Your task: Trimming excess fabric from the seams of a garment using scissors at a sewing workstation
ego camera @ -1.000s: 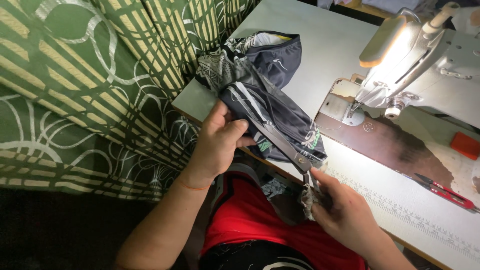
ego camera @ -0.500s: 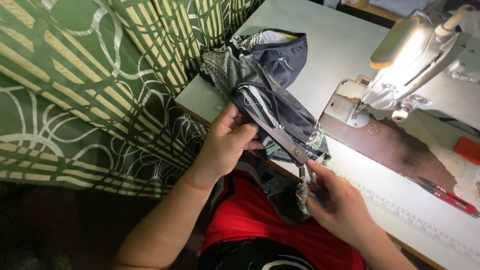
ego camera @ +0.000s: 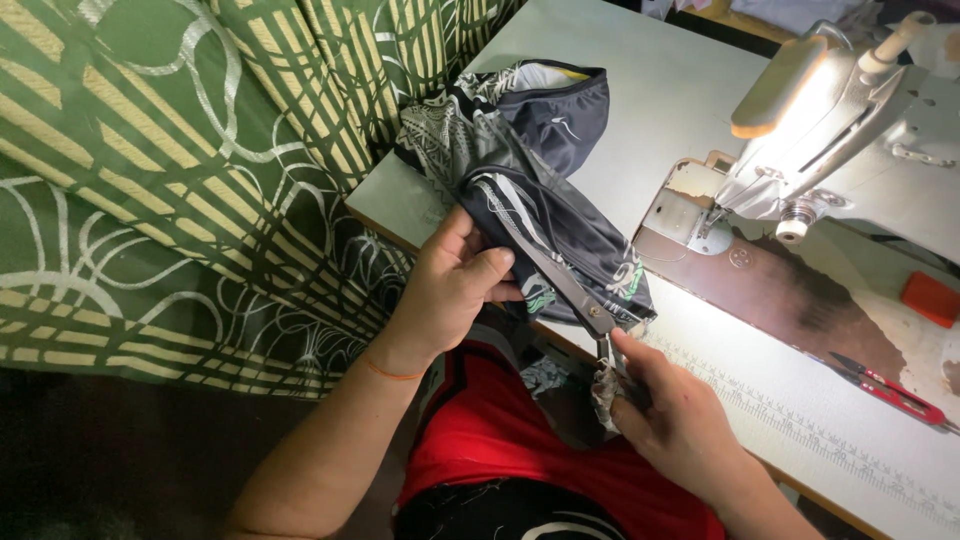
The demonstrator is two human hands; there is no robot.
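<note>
Right now the left hand (ego camera: 445,290) pinches the dark patterned garment (ego camera: 540,190), thumb pressed on top, fingers curled under the cloth. Garment lies over the near-left corner of the white sewing table (ego camera: 640,90), left of the sewing machine (ego camera: 850,130). Right hand (ego camera: 680,420), just below the table edge, has fingers closed round the scissors (ego camera: 575,295); blades run along the fabric toward the left hand, can't tell if they're parted. Red snips (ego camera: 895,392) lie further right on the table, w/ green patterned curtain (ego camera: 180,170) left of it.
</note>
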